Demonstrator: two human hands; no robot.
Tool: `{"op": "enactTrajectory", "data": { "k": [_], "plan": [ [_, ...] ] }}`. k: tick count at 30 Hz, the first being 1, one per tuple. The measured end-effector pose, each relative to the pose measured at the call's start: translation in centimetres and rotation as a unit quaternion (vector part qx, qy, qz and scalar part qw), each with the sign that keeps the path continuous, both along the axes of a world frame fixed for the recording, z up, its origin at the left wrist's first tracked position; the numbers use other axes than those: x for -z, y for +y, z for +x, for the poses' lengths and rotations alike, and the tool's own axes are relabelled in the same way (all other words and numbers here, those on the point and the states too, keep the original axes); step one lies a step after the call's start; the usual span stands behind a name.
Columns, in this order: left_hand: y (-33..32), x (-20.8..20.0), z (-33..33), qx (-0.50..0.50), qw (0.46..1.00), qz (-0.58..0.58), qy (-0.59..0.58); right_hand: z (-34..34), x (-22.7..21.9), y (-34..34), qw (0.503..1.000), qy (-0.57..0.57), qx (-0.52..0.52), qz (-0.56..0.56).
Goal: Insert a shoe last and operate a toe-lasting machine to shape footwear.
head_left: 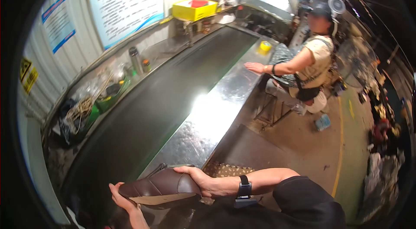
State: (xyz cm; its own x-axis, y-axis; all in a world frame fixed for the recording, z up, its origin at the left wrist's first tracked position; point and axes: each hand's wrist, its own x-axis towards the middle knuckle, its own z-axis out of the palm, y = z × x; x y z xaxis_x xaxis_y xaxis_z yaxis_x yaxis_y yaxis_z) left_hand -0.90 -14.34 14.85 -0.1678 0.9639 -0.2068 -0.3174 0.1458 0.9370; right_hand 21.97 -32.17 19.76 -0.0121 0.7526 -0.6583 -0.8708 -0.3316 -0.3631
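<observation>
A dark brown leather shoe lies on its side in the air between my two hands, over the near end of the metal bench. Its pale tan underside faces me, and stitched seams run across the brown upper. My right hand is closed around the wider end, thumb along the top. At the narrower end my left hand grips the shoe from the left and below; part of its fingers is hidden behind the leather.
A dark conveyor belt runs away from me beside a shiny metal ledge. To the far right sits a co-worker, one hand over the ledge. A yellow bin, a flask and bagged scraps line the wall side.
</observation>
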Motion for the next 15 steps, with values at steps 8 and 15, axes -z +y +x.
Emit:
{"op": "enactTrajectory", "data": {
  "k": [8, 15],
  "plan": [
    [1.3, 2.2, 2.4, 0.102, 0.995, -0.023, 0.001, -1.3, 1.3, -1.6, 0.997, -0.009, 0.045, -0.067],
    [0.7, -3.5, 3.2, 0.194, 0.978, -0.059, -0.046, -0.4, 3.4, -1.9, 0.996, 0.022, 0.021, -0.089]
  ]
}}
